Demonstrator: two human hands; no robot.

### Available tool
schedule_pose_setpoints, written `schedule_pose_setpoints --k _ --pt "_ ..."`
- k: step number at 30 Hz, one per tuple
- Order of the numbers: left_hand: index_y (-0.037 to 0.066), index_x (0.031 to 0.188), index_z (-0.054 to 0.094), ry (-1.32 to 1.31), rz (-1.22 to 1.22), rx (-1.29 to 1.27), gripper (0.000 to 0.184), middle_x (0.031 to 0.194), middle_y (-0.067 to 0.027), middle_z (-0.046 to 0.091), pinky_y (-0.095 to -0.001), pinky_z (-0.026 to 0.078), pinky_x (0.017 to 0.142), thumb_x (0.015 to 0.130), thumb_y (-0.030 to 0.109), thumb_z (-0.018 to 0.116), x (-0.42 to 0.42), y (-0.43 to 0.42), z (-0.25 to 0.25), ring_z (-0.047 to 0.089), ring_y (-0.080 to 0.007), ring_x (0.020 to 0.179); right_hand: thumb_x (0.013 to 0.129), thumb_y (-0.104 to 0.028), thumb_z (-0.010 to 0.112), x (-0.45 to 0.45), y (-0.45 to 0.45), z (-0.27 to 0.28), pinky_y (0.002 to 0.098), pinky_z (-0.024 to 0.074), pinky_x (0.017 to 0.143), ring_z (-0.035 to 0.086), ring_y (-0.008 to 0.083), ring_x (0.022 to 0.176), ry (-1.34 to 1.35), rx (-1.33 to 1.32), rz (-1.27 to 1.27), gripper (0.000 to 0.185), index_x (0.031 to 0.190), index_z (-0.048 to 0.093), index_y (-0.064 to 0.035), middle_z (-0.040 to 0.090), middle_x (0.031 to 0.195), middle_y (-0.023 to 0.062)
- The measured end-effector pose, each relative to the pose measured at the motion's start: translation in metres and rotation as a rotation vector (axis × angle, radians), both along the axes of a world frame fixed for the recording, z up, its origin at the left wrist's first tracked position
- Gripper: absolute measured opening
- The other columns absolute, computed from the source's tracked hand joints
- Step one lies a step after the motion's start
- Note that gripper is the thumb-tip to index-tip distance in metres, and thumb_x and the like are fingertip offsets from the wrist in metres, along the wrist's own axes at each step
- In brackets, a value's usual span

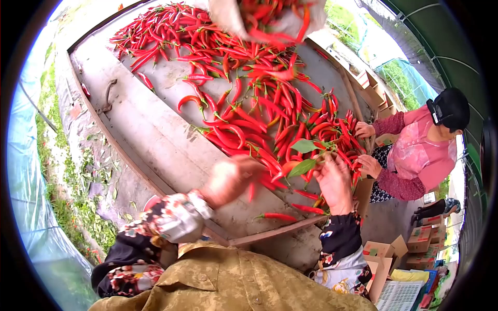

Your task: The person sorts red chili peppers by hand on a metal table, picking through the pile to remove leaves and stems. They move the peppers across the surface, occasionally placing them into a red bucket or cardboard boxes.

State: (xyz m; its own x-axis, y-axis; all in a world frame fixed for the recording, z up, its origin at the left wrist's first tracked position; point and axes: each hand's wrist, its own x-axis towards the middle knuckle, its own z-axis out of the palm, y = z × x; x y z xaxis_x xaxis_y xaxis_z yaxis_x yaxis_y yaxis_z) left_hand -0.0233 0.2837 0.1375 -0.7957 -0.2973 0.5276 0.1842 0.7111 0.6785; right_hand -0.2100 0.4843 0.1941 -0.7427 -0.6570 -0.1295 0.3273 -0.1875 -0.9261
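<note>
We have red peppers point(275, 101) heaped over a pale tabletop point(155, 119), from its far end down to the right-hand side close to us. Their long axes run every which way: many lie slantwise, some nearly crosswise, and several curve like hooks.

Near our edge one loose pepper point(278, 216) lies almost crosswise, its green stem end to the left and its tip to the right. On the left, a single pepper point(146, 81) slants across the boards, well apart from the heap.

Our left hand point(236, 176) is over the near edge of the heap, too blurred for us to tell whether its fingers are spread or pinching anything. Just below it, a small red pepper point(252, 192) has its long axis pointing toward us.

Our right hand point(333, 179) has its fingers bent and close together at the base of two green leaves point(302, 167), which fan out leftward over the peppers; we cannot tell whether it pinches their stalk.

Across the right corner, a person in a pink top point(428, 150) has both hands at the heap's edge. At the top, a pale container point(225, 18) shows blurred peppers at its mouth.
</note>
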Motion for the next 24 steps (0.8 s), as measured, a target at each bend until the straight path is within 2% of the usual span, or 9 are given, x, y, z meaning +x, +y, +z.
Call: schedule_pose_setpoints --k 3,5,8,11,12,15,19,23,24 --pt "0.011 0.103 0.067 0.075 0.035 0.078 0.028 0.099 -0.0073 0.064 -0.0383 0.053 0.079 0.074 0.009 0.07 -0.01 0.043 0.016 0.062 -0.0288 0.092 0.096 -0.016 0.057 0.031 0.007 -0.01 0.0272 0.0504 0.071 0.064 0.0156 0.08 -0.102 -0.038 0.056 0.013 0.105 0.059 -0.007 0.067 0.099 0.009" --pt "0.007 0.105 0.066 0.056 0.029 0.035 0.028 0.099 -0.0093 0.065 -0.036 0.053 0.078 0.077 0.006 0.069 -0.013 0.046 0.019 0.065 -0.0253 0.091 0.096 -0.014 0.056 0.053 0.007 -0.013 0.0267 0.0493 0.072 0.064 0.0154 0.081 -0.166 -0.044 0.055 0.011 0.104 0.059 -0.0075 0.068 0.101 0.0102" --pt "0.005 0.106 0.065 -0.28 -0.278 0.59 0.026 0.094 -0.0101 0.067 -0.0318 0.053 0.075 0.08 0.004 0.066 -0.004 0.052 0.025 0.066 -0.0197 0.085 0.095 -0.015 0.058 0.071 0.011 -0.029 0.0249 0.0462 0.071 0.058 0.0091 0.078 -0.142 -0.057 0.095 0.009 0.1 0.059 -0.0077 0.068 0.097 0.0072" --pt "0.005 0.111 0.063 -0.326 -0.439 0.769 0.025 0.096 -0.0054 0.065 -0.0276 0.048 0.073 0.086 0.006 0.061 0.002 0.059 -0.01 0.056 -0.0096 0.085 0.094 -0.007 0.057 0.078 0.024 -0.036 0.022 0.0467 0.065 0.06 0.0101 0.078 -0.073 0.001 0.158 0.009 0.103 0.059 -0.006 0.067 0.093 0.0072" --pt "0.004 0.108 0.064 -0.344 -0.43 0.722 0.02 0.089 -0.0031 0.064 -0.0277 0.049 0.07 0.088 0.007 0.061 0.006 0.061 -0.01 0.057 -0.009 0.081 0.092 -0.006 0.059 0.088 0.022 -0.023 0.0181 0.0388 0.058 0.055 0.0057 0.071 -0.072 0.031 0.141 0.008 0.1 0.058 -0.0068 0.067 0.091 0.0053" --pt "0.003 0.105 0.065 -0.515 -0.455 0.46 0.019 0.086 -0.0031 0.063 -0.0272 0.049 0.067 0.087 0.005 0.062 0.011 0.058 -0.01 0.057 -0.0092 0.077 0.091 -0.009 0.063 0.093 0.037 -0.028 0.0193 0.043 0.061 0.056 0.0053 0.07 0.179 0.203 0.255 0.017 0.107 0.059 -0.0053 0.067 0.087 0.003" --pt "0.003 0.102 0.066 -0.418 -0.54 0.46 0.018 0.076 -0.0106 0.063 -0.0323 0.048 0.064 0.085 0.006 0.063 0.013 0.066 0.005 0.057 -0.0148 0.068 0.09 -0.011 0.067 0.098 0.051 -0.024 0.0196 0.0438 0.068 0.055 0.0028 0.077 0.087 0.182 0.279 0.015 0.103 0.064 -0.0042 0.063 0.086 -0.0032" --pt "0.003 0.115 0.064 -0.475 -0.584 0.686 0.032 0.081 -0.0011 0.063 -0.0289 0.047 0.065 0.083 -0.001 0.059 0.009 0.07 0.003 0.054 -0.0082 0.073 0.088 -0.005 0.068 0.102 0.048 -0.035 0.0228 0.0485 0.073 0.058 0.0058 0.081 0.193 0.032 0.076 0.013 0.101 0.065 -0.0039 0.063 0.091 -0.0017" --pt "0.003 0.121 0.062 -0.614 -0.548 0.758 0.038 0.082 -0.0017 0.062 -0.0269 0.046 0.065 0.083 -0.002 0.057 0.009 0.069 0.013 0.052 -0.0079 0.072 0.087 -0.004 0.068 0.1 0.049 -0.041 0.0239 0.05 0.073 0.058 0.0061 0.079 0.204 0.02 0.039 0.013 0.099 0.064 -0.0033 0.062 0.09 -0.002"
